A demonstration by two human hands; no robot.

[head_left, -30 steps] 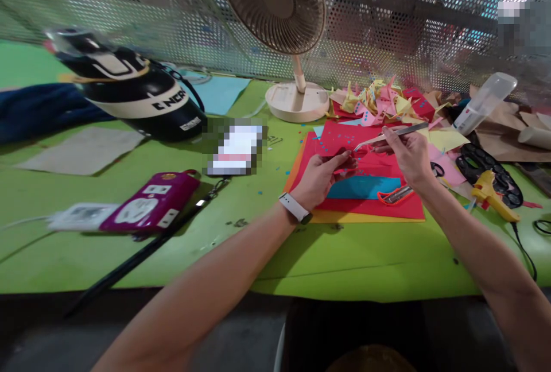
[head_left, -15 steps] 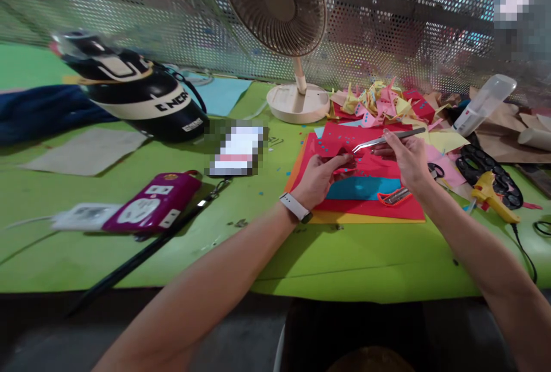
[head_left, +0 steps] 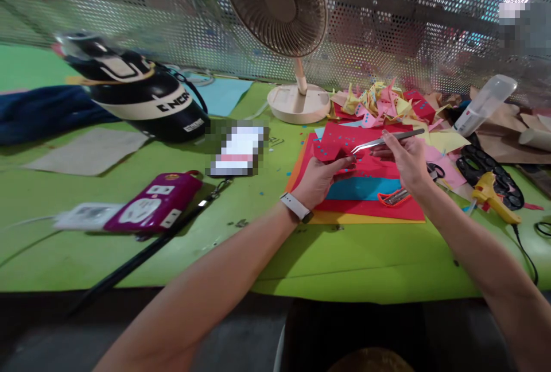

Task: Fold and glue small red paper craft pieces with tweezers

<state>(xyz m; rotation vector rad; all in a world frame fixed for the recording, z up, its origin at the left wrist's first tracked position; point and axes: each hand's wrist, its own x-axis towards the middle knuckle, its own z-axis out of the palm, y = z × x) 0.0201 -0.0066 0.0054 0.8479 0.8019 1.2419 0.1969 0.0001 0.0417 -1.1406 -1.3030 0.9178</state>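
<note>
My right hand [head_left: 407, 157] is closed around metal tweezers [head_left: 390, 138], whose bent tips point left toward my other hand. My left hand [head_left: 318, 178], with a watch on a pale strap [head_left: 295, 207] at its wrist, pinches a small red paper piece [head_left: 340, 154] just below those tips. The piece's exact shape blends into the red sheets behind it. Under both hands lie stacked red sheets [head_left: 370, 206], with a blue paper strip [head_left: 358, 189] across them and tiny blue bits scattered about. An orange-red cutter [head_left: 390, 197] rests on the stack beneath my right wrist.
Folded paper pieces [head_left: 383, 102] heap behind the stack, beside a white fan [head_left: 299, 102]. Rightward are scissors [head_left: 437, 171], a yellow glue gun [head_left: 495, 197] and a clear bottle [head_left: 486, 105]. A phone [head_left: 236, 151], purple power bank [head_left: 152, 202] and black bottle [head_left: 150, 99] occupy the left.
The red paper piece in my left hand has tilted and its dark face shows less. The tweezers have shifted very slightly left. Both hands keep nearly the same place.
</note>
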